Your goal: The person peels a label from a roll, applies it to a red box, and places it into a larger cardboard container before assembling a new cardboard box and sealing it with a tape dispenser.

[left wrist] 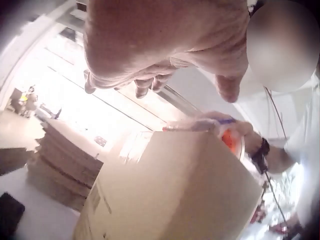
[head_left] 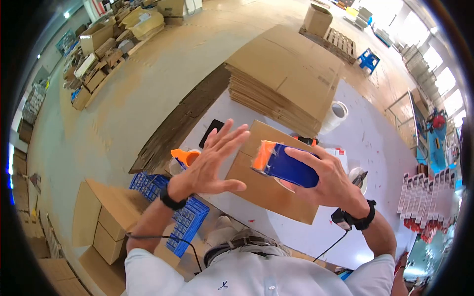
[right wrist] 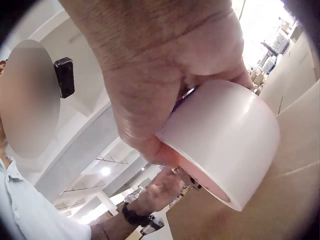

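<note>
My right hand [head_left: 328, 177] grips a tape dispenser [head_left: 292, 166] with a blue body and an orange front end, held over a closed cardboard box [head_left: 276, 200]. A wide roll of tape [right wrist: 225, 137] sits in the dispenser, its pale outer face showing in the right wrist view. On the other side of the box, my left hand [head_left: 210, 165] hovers with fingers extended and thumb spread, holding nothing. Shiny tape lies along an upper edge of the box in the left wrist view, where the dispenser is mostly hidden behind the box.
Flattened cartons [head_left: 291, 64] are stacked at the table's far side, with a white roll [head_left: 336, 116] beside them. Left of the box lie a black phone [head_left: 211, 133] and an orange tape dispenser [head_left: 187, 157]. A blue crate [head_left: 191, 222] and an open carton [head_left: 111, 222] stand below left.
</note>
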Available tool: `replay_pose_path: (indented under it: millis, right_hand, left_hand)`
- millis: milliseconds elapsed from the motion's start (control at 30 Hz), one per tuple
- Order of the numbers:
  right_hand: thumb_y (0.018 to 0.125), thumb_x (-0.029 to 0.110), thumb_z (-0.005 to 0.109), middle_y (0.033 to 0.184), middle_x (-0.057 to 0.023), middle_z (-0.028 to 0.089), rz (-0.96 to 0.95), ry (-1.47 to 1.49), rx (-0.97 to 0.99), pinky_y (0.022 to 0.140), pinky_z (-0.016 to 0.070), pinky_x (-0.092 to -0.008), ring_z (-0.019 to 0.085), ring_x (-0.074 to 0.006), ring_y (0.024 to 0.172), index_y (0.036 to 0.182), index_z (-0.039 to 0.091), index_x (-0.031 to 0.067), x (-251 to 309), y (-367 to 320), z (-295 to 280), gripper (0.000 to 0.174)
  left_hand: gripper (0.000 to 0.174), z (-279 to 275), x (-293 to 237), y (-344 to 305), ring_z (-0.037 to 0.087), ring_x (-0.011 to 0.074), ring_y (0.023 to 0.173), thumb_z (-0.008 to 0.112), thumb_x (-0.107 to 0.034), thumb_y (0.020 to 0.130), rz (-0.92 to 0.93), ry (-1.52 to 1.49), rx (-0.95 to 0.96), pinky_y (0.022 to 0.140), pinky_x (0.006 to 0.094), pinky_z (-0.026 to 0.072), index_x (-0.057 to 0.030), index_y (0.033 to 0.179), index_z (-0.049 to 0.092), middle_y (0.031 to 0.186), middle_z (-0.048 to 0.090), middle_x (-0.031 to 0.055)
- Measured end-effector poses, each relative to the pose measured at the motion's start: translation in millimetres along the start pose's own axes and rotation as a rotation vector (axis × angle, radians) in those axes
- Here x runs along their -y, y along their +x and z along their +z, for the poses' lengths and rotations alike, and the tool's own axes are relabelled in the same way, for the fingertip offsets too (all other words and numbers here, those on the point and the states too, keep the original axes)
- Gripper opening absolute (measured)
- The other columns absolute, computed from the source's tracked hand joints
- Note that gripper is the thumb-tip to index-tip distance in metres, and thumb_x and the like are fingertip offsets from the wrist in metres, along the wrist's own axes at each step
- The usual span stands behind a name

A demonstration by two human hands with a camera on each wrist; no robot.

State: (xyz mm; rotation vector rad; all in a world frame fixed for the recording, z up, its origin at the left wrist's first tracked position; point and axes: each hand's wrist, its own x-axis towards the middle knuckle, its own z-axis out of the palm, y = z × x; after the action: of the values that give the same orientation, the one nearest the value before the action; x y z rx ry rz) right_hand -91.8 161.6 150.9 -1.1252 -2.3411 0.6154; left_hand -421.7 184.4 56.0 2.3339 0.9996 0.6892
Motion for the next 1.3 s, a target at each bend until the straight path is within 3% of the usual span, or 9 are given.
replay_pose_path:
  millis: [367, 567, 733, 833, 933, 1000, 1133, 1167, 1300]
  right_hand:
    - [0.071, 0.02, 0.089, 0.1, -0.0177, 0.066, 0.184, -0.063, 0.236, 0.075, 0.0597, -0.0427, 0.069, -0.0348, 0.081, 0.145, 0.063, 0.0182, -44, -129, -97, 0.078]
    - [0.065, 0.015, 0.09, 0.094, -0.0142, 0.064, 0.231, -0.111, 0.054, 0.071, 0.0602, -0.0408, 0.068, -0.0337, 0.078, 0.142, 0.066, 0.0247, -104, -238, -80, 0.082]
    - [0.069, 0.025, 0.082, 0.092, -0.0179, 0.065, 0.326, -0.161, 0.236, 0.073, 0.0569, -0.045, 0.066, -0.0374, 0.076, 0.14, 0.068, 0.0257, -94, -208, -74, 0.072]
    - [0.07, 0.031, 0.079, 0.094, -0.02, 0.067, 0.307, -0.203, 0.262, 0.076, 0.0558, -0.0466, 0.068, -0.0358, 0.078, 0.132, 0.073, 0.0204, -92, -176, -64, 0.063]
    - [0.067, 0.031, 0.08, 0.094, -0.0205, 0.067, 0.254, -0.618, 0.823, 0.077, 0.0563, -0.0488, 0.07, -0.0344, 0.082, 0.122, 0.075, 0.0143, -134, -132, -9, 0.057]
    - [0.067, 0.028, 0.081, 0.095, -0.0194, 0.069, 0.204, -0.808, 0.69, 0.079, 0.0576, -0.0514, 0.073, -0.036, 0.088, 0.11, 0.075, 0.0116, -218, -165, 48, 0.046]
    - [0.068, 0.023, 0.081, 0.104, -0.0238, 0.068, 0.446, -0.475, 0.442, 0.084, 0.0587, -0.0522, 0.073, -0.0404, 0.098, 0.123, 0.072, 0.0154, -206, -149, -5, 0.056]
    - [0.069, 0.023, 0.081, 0.106, -0.024, 0.068, 0.462, -0.477, 0.415, 0.085, 0.0586, -0.0514, 0.072, -0.0405, 0.1, 0.125, 0.071, 0.0155, -198, -141, -21, 0.058]
    - [0.07, 0.024, 0.082, 0.107, -0.0223, 0.066, 0.503, -0.313, 0.268, 0.087, 0.0572, -0.0491, 0.069, -0.0409, 0.098, 0.131, 0.068, 0.0161, -188, -140, -39, 0.063]
  left_hand:
    - [0.124, -12, -5, 35, 0.016, 0.0347, 0.163, 0.088, -0.066, 0.071, -0.159, 0.201, 0.349, 0.125, 0.0727, 0.0091, -0.0192, 0.169, 0.028, 0.176, 0.023, 0.0043]
    - [0.119, -24, -55, 52, 0.02, 0.0363, 0.162, 0.092, -0.056, 0.068, -0.151, 0.551, 0.414, 0.127, 0.0695, 0.0073, -0.0168, 0.165, 0.035, 0.173, 0.03, 0.0058]
    - [0.103, 46, -161, 104, 0.027, 0.0354, 0.159, 0.087, -0.053, 0.074, 0.515, 0.304, 0.518, 0.129, 0.0589, 0.0186, -0.0101, 0.158, 0.045, 0.163, 0.044, 0.0109]
    - [0.069, 108, -178, 123, 0.05, 0.0296, 0.137, 0.085, -0.053, 0.074, 0.683, 0.358, 0.611, 0.123, 0.0491, 0.0302, 0.0001, 0.117, 0.073, 0.135, 0.063, 0.0153]
    - [0.055, 137, -180, 131, 0.062, 0.0257, 0.107, 0.08, -0.058, 0.076, 0.642, 0.526, 0.884, 0.113, 0.0403, 0.0384, -0.0035, 0.077, 0.08, 0.097, 0.075, 0.0095]
    - [0.058, 154, -191, 124, 0.063, 0.0251, 0.107, 0.079, -0.064, 0.073, 0.607, 0.665, 1.02, 0.109, 0.0424, 0.0369, -0.0063, 0.082, 0.082, 0.092, 0.076, 0.0092]
    - [0.063, 151, -181, 138, 0.063, 0.0247, 0.107, 0.077, -0.069, 0.072, 0.58, 0.55, 1.003, 0.114, 0.0493, 0.0316, -0.0083, 0.083, 0.083, 0.089, 0.076, 0.0088]
    - [0.062, 137, -187, 142, 0.058, 0.0311, 0.126, 0.075, -0.061, 0.082, 0.6, 0.438, 1.021, 0.121, 0.06, 0.0218, -0.0058, 0.108, 0.08, 0.109, 0.075, 0.0114]
    - [0.08, 100, -170, 92, 0.044, 0.037, 0.146, 0.078, -0.06, 0.083, 0.4, 0.27, 0.21, 0.123, 0.068, 0.0145, -0.0056, 0.14, 0.062, 0.147, 0.058, 0.0147]
